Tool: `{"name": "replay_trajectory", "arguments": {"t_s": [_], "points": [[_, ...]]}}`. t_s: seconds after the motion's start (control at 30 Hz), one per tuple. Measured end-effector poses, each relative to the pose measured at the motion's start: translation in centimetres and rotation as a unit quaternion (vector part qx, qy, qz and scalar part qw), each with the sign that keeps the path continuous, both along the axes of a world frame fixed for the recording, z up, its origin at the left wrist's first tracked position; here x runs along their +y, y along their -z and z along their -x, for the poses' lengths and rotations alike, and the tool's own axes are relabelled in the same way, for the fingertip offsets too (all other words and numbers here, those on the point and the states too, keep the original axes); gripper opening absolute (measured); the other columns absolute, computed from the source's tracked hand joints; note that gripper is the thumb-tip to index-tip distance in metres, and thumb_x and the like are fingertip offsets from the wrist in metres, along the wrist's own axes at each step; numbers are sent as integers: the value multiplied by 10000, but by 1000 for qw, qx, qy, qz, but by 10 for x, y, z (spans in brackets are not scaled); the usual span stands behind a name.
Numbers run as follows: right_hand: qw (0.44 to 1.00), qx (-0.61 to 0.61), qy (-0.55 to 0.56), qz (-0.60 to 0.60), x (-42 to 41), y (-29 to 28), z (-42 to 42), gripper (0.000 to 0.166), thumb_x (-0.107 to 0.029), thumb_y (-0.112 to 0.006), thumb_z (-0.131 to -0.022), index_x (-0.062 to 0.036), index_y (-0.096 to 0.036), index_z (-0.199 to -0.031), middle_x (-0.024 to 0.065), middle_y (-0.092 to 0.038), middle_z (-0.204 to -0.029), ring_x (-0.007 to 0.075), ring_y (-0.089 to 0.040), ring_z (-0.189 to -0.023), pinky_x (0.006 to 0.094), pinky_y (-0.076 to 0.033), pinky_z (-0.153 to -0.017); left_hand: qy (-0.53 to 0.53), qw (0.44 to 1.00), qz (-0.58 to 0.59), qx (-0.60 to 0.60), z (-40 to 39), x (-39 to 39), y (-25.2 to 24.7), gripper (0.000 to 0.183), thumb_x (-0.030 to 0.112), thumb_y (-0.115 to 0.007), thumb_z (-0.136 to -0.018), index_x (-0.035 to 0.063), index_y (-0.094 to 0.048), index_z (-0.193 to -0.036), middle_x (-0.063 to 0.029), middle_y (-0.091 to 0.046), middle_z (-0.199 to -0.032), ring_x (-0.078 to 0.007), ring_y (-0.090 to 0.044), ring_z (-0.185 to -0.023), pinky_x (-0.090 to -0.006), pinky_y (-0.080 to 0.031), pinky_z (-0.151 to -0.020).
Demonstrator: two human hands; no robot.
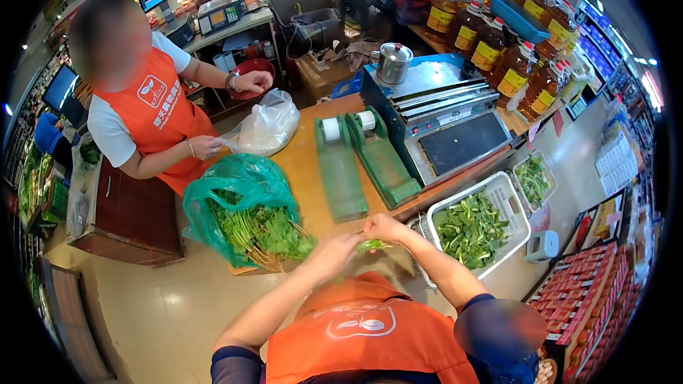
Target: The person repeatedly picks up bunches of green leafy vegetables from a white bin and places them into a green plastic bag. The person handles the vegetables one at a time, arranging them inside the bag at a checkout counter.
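My left hand (pixel 337 254), slightly blurred, meets my right hand (pixel 385 228) in front of my orange apron. Their fingers close on a small bunch of leafy greens (pixel 373 246), most of it hidden by the hands. To the left, a thin green plastic bag (pixel 243 176) lies open on the wooden counter (pixel 304 154). Fresh herbs (pixel 267 234) with long stems and brown roots spill from its mouth. Just beyond my hands stand two green tape dispensers (pixel 341 181) (pixel 381 157), each with a white roll at its far end.
A person in an orange apron (pixel 160 96) across the counter grips a clear plastic bag (pixel 269 125) with pale contents. At right are a film-wrapping machine (pixel 461 141), a steel lidded pot (pixel 395 64) and large oil bottles (pixel 488 45). White baskets (pixel 520 224) (pixel 549 192) of cut greens stand below.
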State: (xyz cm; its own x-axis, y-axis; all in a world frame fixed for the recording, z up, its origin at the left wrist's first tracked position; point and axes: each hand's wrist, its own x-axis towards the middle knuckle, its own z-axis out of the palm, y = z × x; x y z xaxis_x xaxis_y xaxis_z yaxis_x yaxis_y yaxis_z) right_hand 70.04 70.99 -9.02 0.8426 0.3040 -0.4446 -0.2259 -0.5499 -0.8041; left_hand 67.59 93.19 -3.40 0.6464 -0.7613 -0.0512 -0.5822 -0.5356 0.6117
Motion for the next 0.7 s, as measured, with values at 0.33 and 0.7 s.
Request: {"name": "replay_trajectory", "arguments": {"t_s": [0.33, 0.7], "points": [[982, 14, 191, 7, 16, 38, -5, 415, -384, -735, -825, 17, -674, -738, 97, -696, -711, 115, -647, -568, 250, -523, -530, -81, 975, 11, 204, -7, -12, 45, 270, 156, -594, -857, 62, -640, -1107, -192, -672, -1020, -351, -635, -998, -429, -487, -879], [955, -165, 242, 45, 12, 88, 6, 144, -130, -642, -868, 13, -652, -868, 130, -687, -710, 221, -678, -638, 318, -529, -585, -47, 969, -22, 242, -24, -18, 65, 268, 163, -643, -864, 90, -658, -1121, -135, -692, -1016, -249, -651, -925, -355, -492, -848]]}}
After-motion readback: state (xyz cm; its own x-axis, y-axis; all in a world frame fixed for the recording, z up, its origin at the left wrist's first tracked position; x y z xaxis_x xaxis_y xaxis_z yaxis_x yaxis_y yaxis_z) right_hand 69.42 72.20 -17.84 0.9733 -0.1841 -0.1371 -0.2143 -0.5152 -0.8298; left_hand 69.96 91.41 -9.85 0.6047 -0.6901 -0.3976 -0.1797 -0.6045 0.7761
